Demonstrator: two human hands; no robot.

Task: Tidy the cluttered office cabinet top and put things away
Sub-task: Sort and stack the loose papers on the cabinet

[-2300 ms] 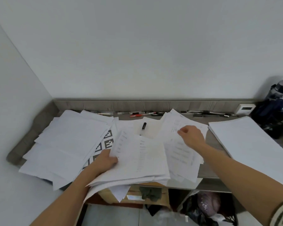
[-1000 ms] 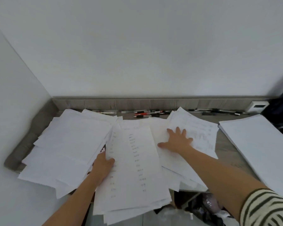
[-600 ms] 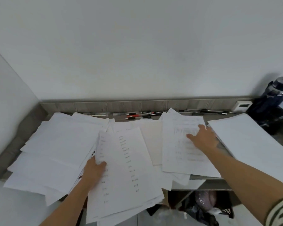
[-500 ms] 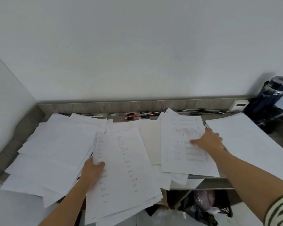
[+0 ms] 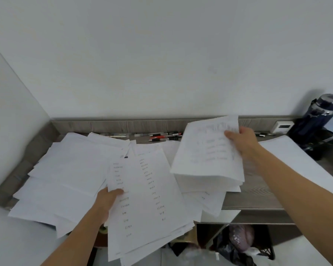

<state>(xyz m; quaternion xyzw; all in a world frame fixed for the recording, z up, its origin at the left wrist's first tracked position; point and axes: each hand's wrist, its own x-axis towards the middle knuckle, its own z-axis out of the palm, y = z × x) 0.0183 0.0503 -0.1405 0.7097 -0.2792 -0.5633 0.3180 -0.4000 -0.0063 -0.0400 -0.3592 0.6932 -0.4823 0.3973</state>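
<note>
2 arms extended: left hand (image 5: 107, 199) pinches printed sheets (image 5: 148, 200), right hand (image 5: 243, 141) grips a raised sheaf (image 5: 206, 156), fingers probably beneath.

A plain white wall (image 5: 161, 64) rises behind the grey wood-grain worktop (image 5: 258, 191), meeting a second white wall (image 5: 8, 112) at the worktop's left end. At the worktop's far right end stands a dark blue bottle (image 5: 315, 120) with a silvery lid, close to the back wall. A small white box (image 5: 283, 126) with a pale display panel sits against the worktop's raised back edge, near that same right end. Below the worktop's front edge lie a black bag (image 5: 231, 248) and a pinkish bundle (image 5: 240, 237) wrapped in clear plastic.
</note>
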